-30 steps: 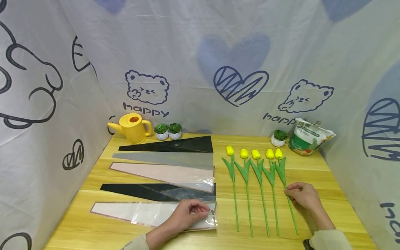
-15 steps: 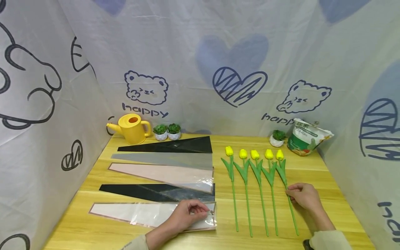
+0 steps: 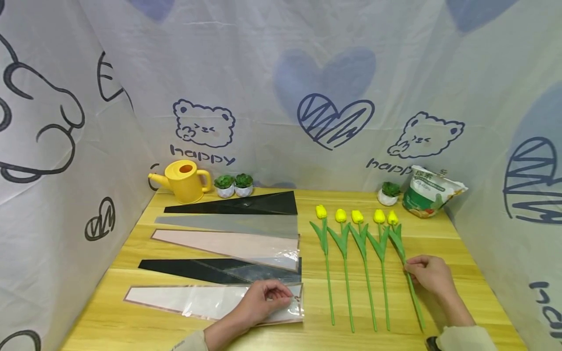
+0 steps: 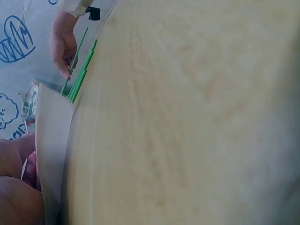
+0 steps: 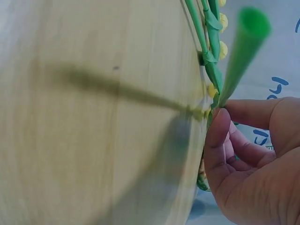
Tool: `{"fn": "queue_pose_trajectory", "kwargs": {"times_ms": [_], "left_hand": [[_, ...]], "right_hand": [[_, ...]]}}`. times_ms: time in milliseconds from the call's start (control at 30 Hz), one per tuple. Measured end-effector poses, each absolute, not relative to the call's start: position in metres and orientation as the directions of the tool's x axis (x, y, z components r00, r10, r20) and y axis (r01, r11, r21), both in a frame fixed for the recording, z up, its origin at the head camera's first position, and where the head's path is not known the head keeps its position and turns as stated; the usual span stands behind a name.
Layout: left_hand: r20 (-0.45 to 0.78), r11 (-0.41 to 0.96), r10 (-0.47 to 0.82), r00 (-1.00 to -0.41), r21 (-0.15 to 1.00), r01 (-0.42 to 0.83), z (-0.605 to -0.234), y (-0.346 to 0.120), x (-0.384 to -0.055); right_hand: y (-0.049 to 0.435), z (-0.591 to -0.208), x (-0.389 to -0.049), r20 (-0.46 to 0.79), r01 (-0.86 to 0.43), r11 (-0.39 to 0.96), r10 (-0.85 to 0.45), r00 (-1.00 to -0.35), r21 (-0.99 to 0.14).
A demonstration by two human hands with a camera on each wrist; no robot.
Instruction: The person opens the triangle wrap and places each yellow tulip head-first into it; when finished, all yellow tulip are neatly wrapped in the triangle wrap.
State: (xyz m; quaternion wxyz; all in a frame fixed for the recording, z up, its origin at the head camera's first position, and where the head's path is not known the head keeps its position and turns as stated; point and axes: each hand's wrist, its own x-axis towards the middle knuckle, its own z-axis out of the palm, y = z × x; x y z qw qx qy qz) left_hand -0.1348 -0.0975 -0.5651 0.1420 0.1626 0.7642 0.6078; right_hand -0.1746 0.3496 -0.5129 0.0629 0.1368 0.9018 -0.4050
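My right hand [image 3: 430,274] pinches the stem of the rightmost yellow artificial tulip [image 3: 413,292] between thumb and fingertips, below its leaves. In the right wrist view that tulip's hollow stem end [image 5: 248,37] rises off the table and casts a shadow. Several other yellow tulips [image 3: 369,287] lie side by side to its left. My left hand [image 3: 263,302] is at the wide end of the nearest white clear-fronted flower sleeve [image 3: 219,297], thumb and fingertips together, pinching its upper layer. The left wrist view shows the sleeve's wall [image 4: 54,140] raised beside the fingers.
Beyond this sleeve lie a black sleeve [image 3: 184,268], a pink sleeve [image 3: 210,243], a grey sleeve [image 3: 228,223] and another black sleeve [image 3: 263,202]. Along the back stand a yellow watering can [image 3: 184,183], small potted succulents [image 3: 225,185] and a white-green bag [image 3: 430,192].
The rightmost tulip's stem end has swung slightly right and lifted as my right hand shifts a little. My left hand stays at the near sleeve.
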Motion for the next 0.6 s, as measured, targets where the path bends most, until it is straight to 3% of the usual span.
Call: {"fn": "queue_pose_trajectory", "kwargs": {"times_ms": [600], "left_hand": [[-0.015,0.202,0.420,-0.907,0.976,0.077,-0.5629,-0.0974,-0.1339]], "right_hand": [[0.3465,-0.5099,-0.1736,-0.129,0.277,0.649,0.266,-0.955,-0.708]]}}
